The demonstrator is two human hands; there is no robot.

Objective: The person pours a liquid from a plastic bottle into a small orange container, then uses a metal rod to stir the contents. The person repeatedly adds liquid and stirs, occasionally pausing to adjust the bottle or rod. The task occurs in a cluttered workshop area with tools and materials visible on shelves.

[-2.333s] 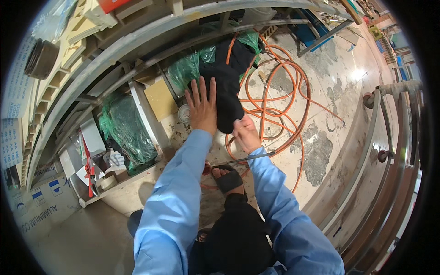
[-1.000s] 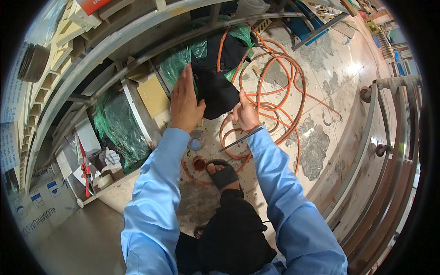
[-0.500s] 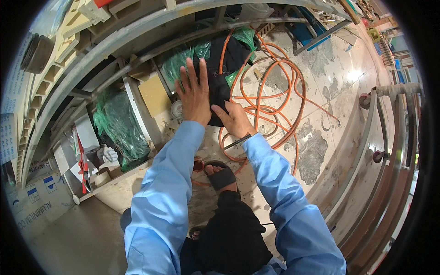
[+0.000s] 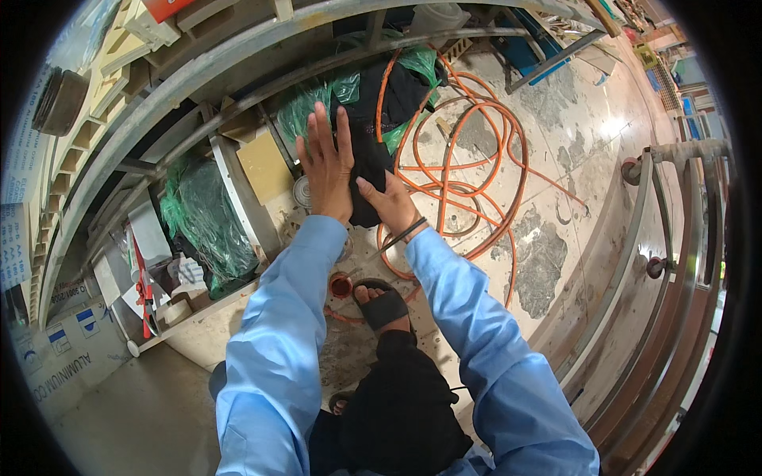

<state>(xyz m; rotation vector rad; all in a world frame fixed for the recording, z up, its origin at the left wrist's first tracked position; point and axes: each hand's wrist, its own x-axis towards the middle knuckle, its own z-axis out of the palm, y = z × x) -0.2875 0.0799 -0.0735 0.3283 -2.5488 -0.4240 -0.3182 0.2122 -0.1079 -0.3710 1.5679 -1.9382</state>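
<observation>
1. Hose (image 4: 446,169): coiled on the floor (image 4: 591,155).
2. Cloth (image 4: 368,160): between both hands; handling it seems the step, and the next move calls for steady support.
3. Left hand (image 4: 329,182): fingers spread.
4. Right hand (image 4: 395,206): thumb at cloth; cannot tell if pinching.

My camera rides on my head, the left one of two set side by side, and it looks down in front of me. My blue sleeves (image 4: 274,349) are big and near, coming up from the bottom. My left hand (image 4: 327,170) and right hand (image 4: 391,205) are farther off, just above the middle. My sandal (image 4: 385,311) and the floor (image 4: 548,270) are farther down below. It sees so wide that the metal shelf bar (image 4: 188,82) bends like a bow, and the corners are black.
</observation>
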